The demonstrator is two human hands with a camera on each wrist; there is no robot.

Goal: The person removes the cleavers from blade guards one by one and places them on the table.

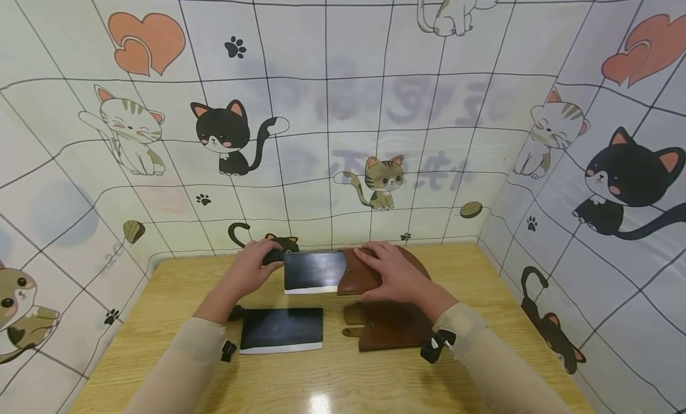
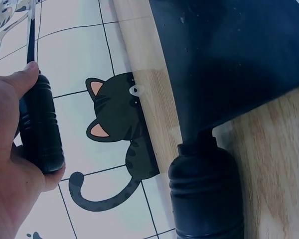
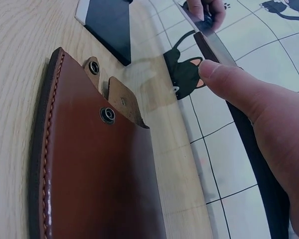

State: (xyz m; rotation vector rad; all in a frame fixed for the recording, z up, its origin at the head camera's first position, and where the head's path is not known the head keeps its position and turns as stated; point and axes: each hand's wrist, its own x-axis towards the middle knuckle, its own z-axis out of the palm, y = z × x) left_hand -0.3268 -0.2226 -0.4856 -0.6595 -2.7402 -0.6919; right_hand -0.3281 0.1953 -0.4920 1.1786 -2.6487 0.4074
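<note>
My left hand (image 1: 249, 268) grips the black ribbed handle (image 2: 41, 124) of a cleaver (image 1: 312, 271), raised near the back of the table. Its dark blade with a bright edge runs rightward into the mouth of a brown leather sheath (image 1: 349, 276). Around that sheath, my right hand (image 1: 393, 275) holds with the thumb on the near side; the hand hides much of it. Below lies a second cleaver (image 1: 281, 329), black handle to the left. Right of it a second brown sheath (image 1: 393, 332) rests on the table, its strap and snap visible in the right wrist view.
The wooden table (image 1: 300, 378) ends at a cloth wall (image 1: 327, 164) printed with cats and grid lines, which rises at the back and both sides. The second cleaver and second sheath lie beneath my forearms, with bare wood between them.
</note>
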